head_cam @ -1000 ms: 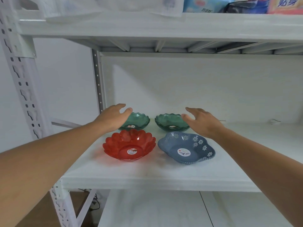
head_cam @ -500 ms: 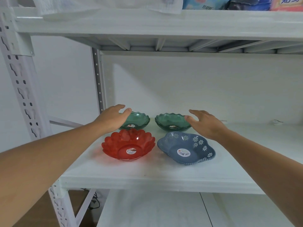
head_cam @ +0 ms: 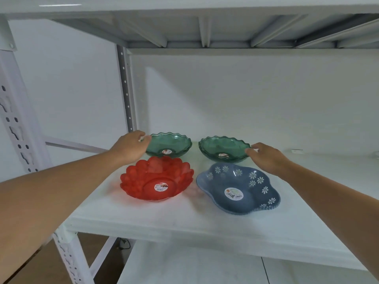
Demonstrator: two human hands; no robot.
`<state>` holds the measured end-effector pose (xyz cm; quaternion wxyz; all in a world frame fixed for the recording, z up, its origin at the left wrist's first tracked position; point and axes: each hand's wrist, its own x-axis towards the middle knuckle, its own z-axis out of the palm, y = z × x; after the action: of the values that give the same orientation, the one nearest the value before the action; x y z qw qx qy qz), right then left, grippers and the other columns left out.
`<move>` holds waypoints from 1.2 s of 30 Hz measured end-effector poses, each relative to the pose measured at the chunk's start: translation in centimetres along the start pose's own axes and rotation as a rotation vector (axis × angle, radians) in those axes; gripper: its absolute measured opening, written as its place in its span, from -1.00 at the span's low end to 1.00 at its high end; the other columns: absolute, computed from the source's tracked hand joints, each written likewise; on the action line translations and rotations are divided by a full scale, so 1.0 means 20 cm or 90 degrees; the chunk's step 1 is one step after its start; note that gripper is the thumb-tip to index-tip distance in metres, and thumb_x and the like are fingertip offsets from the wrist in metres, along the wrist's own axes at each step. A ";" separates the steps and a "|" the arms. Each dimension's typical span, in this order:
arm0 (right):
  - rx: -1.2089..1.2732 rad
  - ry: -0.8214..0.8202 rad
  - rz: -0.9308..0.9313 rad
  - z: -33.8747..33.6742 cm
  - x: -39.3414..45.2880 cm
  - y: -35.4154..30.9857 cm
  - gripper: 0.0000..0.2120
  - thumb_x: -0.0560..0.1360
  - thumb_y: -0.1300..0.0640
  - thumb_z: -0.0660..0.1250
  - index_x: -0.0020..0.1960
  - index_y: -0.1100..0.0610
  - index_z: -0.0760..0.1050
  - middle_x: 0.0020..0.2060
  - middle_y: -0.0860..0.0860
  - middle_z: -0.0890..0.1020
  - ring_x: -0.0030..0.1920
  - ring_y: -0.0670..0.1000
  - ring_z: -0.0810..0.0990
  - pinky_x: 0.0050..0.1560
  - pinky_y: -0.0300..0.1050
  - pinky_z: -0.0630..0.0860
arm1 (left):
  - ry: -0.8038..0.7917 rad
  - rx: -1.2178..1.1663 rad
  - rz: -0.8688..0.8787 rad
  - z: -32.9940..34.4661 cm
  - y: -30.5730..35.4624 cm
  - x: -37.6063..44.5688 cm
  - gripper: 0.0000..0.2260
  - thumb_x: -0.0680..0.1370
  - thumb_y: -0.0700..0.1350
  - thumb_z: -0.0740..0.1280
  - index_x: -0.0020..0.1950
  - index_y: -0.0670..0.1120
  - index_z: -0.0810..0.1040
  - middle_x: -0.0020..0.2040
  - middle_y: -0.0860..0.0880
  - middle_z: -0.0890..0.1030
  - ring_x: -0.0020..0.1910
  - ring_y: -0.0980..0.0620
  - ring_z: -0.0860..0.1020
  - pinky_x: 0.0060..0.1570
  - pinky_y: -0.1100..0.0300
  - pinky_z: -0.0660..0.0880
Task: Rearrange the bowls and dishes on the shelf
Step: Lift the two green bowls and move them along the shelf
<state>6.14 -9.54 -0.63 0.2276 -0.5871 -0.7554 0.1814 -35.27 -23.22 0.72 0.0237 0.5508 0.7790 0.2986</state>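
Reaching over the white shelf (head_cam: 184, 224), the left hand (head_cam: 129, 149) touches the left green bowl (head_cam: 169, 144) at its 9 o'clock rim and the right hand (head_cam: 266, 158) the right green bowl (head_cam: 223, 148) at 3 o'clock, fingers loosely curled, neither clearly gripping, behind a scalloped translucent red bowl (head_cam: 156, 178) and a flowered blue dish (head_cam: 238, 189).

Four dishes in two rows on the white metal shelf (head_cam: 184, 224), scalloped red plastic bowl (head_cam: 156, 179) front left, flower-printed blue dish (head_cam: 239, 189) front right, left green wavy-rimmed bowl (head_cam: 169, 144) behind the red, right green wavy-rimmed bowl (head_cam: 223, 148) behind the blue, left hand (head_cam: 129, 147) at the left green bowl's outer rim, right hand (head_cam: 266, 158) apparently touching the right one's.
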 end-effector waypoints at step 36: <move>0.478 0.035 0.306 -0.15 0.55 0.41 -0.76 0.69 0.36 0.07 -0.03 0.31 0.50 -0.37 0.20 0.61 -0.53 0.00 0.44 -0.63 -0.26 0.31 | -0.119 -0.481 -0.265 0.42 0.35 0.78 -0.72 0.68 -0.32 0.13 0.14 -0.32 0.64 -0.14 -0.26 0.68 -0.37 -0.11 0.59 -0.58 0.28 0.51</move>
<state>12.23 3.22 -1.10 0.3962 -0.6272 -0.4733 0.4749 -32.42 -4.40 1.77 0.3532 0.3594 0.7039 0.5006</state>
